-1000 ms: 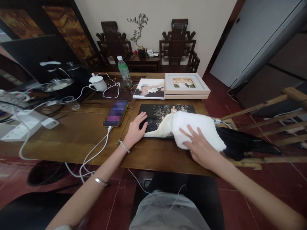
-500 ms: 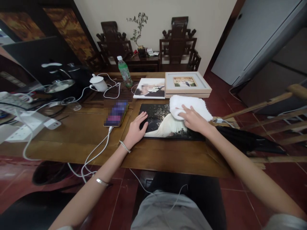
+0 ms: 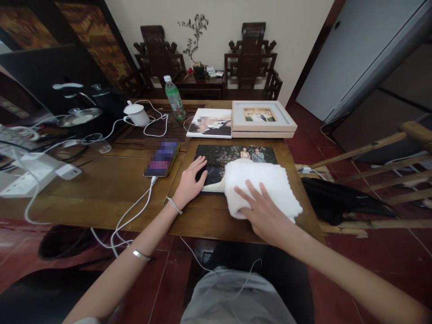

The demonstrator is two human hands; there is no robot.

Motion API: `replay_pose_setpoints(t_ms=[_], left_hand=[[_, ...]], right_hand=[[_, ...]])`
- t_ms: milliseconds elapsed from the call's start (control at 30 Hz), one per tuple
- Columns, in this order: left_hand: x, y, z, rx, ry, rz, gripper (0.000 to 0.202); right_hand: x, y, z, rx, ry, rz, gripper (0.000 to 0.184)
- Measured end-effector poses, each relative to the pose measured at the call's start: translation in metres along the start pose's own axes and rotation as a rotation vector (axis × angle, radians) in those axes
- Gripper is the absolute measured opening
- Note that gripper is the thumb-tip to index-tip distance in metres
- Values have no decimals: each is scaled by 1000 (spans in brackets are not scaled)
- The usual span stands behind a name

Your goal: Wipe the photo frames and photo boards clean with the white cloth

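Note:
A dark wedding photo panel [image 3: 216, 164] lies flat on the wooden table. My left hand [image 3: 192, 181] rests open on its left edge, fingers stretched out. Over the panel's lower right part lies a folded white towel [image 3: 273, 177], which hides that corner and hangs past the near edge onto the table. My right hand [image 3: 265, 211] presses down on the towel and grips it, with its thumb tucked at the fold. Two small figures in the photo show above the towel.
Behind the panel lie a white-edged photo print [image 3: 211, 123] and stacked wooden picture frames [image 3: 265, 128]. To the left are a charging phone [image 3: 164, 157], a green-labelled bottle [image 3: 174, 99], a lidded white cup [image 3: 137, 114], a power strip [image 3: 33, 175] and trailing cables. A bamboo rack [image 3: 364, 153] stands right.
My right hand has drawn the towel toward me, from the panel's upper right down over its near edge, uncovering the figures. My left hand stays in place on the panel.

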State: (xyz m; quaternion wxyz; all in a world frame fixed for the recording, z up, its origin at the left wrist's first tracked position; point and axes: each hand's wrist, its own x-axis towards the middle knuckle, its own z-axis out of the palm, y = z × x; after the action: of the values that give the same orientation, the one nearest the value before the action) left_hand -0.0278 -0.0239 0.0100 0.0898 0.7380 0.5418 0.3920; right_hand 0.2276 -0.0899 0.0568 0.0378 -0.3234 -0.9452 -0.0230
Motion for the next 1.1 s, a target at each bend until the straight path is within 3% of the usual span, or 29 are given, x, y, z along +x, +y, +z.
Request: replay_pose_setpoints(t_ms=[133, 400, 533, 667, 933, 1000, 1100], left_hand=[[0, 0, 0, 1, -3, 3, 36], [0, 1, -1, -5, 2, -5, 35], [0, 1, -1, -5, 1, -9, 34], [0, 1, -1, -10, -1, -10, 34], [0, 1, 0, 1, -7, -12, 35], [0, 1, 0, 4, -10, -13, 35], [0, 0, 0, 4, -15, -12, 36]], right_hand=[[10, 4, -5, 46, -42, -48, 43], [81, 94, 7, 55, 41, 70, 52], [95, 118, 11, -1, 56, 134, 50], [83, 102, 8, -28, 52, 128, 51], [16, 14, -1, 51, -2, -61, 44], [11, 7, -4, 68, -21, -101, 44], [22, 17, -5, 76, -29, -113, 47]])
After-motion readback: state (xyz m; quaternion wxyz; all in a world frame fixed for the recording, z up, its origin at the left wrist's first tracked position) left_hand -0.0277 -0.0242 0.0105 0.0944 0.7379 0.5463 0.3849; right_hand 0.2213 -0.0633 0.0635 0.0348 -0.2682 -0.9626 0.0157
